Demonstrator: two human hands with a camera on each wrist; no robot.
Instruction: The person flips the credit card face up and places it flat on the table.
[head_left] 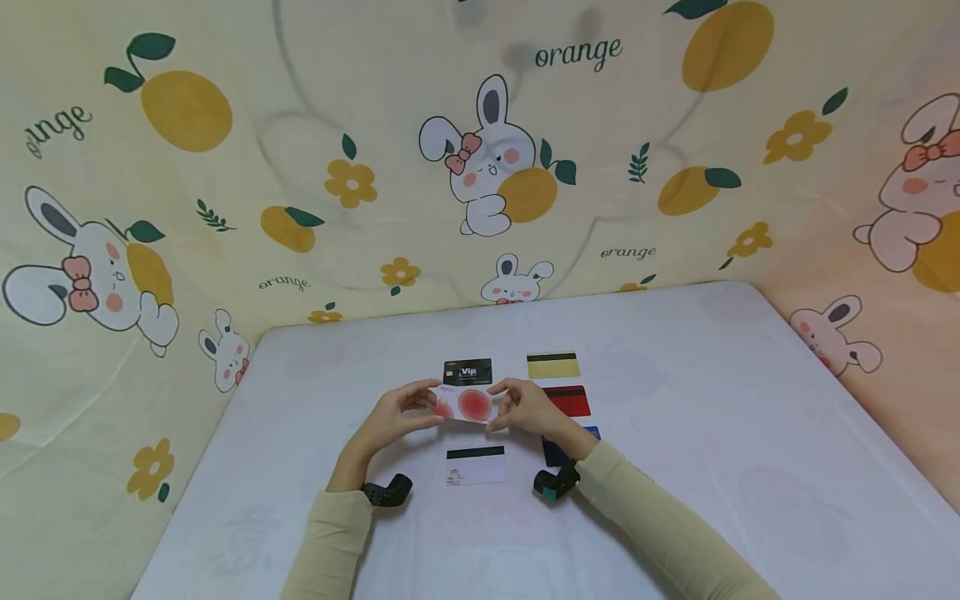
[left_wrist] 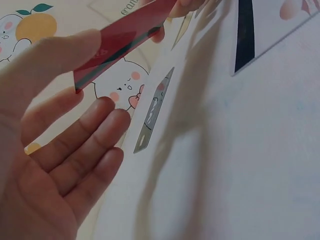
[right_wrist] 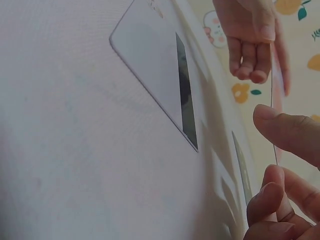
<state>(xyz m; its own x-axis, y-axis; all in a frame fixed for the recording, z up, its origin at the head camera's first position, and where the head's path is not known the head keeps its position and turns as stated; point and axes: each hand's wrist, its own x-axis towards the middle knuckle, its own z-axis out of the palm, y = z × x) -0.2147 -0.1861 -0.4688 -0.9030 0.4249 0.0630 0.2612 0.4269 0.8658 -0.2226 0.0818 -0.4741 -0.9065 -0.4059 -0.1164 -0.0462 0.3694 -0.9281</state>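
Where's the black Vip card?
In the head view, the black Vip card lies on the table, left of the gold card, just beyond the held red-circled card.

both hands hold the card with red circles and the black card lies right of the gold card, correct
Not quite: the head view shows the black card lying left of the gold card. The left hand and right hand do hold the card with red circles.

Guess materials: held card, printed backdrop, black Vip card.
Held card: probably smooth plastic; thin, straight edge. Printed backdrop: seemingly matte fabric, from soft creases; coated sheet possible. Black Vip card: likely glossy plastic; left wrist view shows backdrop print reflected in it.
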